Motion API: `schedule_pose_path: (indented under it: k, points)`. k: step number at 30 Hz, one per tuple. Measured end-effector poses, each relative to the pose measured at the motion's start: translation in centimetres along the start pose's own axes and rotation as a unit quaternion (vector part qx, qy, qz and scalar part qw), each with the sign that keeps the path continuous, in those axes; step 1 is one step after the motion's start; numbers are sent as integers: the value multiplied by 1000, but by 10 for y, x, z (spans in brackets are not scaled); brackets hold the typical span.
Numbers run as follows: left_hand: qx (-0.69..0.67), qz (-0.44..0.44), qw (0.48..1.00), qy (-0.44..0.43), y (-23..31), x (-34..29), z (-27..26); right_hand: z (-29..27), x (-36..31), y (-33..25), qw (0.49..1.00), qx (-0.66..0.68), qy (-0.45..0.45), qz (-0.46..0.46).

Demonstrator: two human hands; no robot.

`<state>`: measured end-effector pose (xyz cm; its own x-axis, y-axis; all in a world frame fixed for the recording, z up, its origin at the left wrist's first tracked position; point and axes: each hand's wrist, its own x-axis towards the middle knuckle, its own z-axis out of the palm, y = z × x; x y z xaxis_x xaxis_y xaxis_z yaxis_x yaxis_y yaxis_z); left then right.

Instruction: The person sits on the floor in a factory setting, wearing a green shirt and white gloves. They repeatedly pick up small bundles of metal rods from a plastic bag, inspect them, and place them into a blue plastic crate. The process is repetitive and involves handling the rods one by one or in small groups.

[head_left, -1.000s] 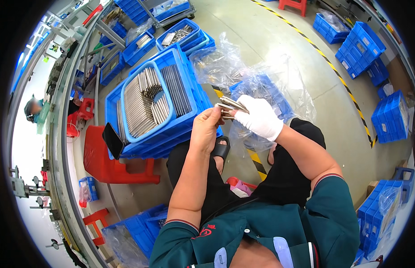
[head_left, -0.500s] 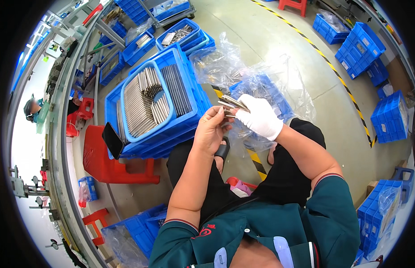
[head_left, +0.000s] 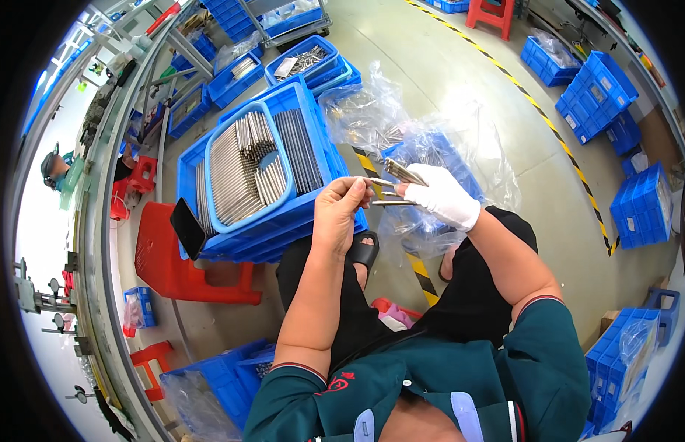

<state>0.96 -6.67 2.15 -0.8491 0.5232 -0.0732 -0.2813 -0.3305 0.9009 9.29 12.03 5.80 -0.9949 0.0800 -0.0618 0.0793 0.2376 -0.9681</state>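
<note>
In the head view, working to the right of the light-blue tray [head_left: 281, 147]: grasping a bundle of slim metal rods [head_left: 404, 171] in the fingers of the gloved right hand [head_left: 444, 200], pinching the tray-side end of a single rod [head_left: 381, 182] between thumb and fingers of the bare left hand [head_left: 338, 202]. Probably best to be gripping the bundle snugly, pinching lightly, pulling lengthwise rather than bending. Aiming the single rod's long axis crosswise, toward the tray; slanting the bundle more steeply, also pointing its free ends tray-side.
</note>
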Motion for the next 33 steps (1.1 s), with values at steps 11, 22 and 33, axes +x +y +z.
schedule_pose_path:
  k: [11, 22, 33]
  points:
    - [40, -20, 998, -49, 7, -2, -1, -1, 0, 5, 993, -110, -34, -40]
    - [103, 5, 995, -12, 5, -2, 1, 4, 2, 13, 997, -67, -24, -37]
    - [78, 13, 997, -11, 5, -4, 4, 4, -2, 4, 993, -53, -64, 78]
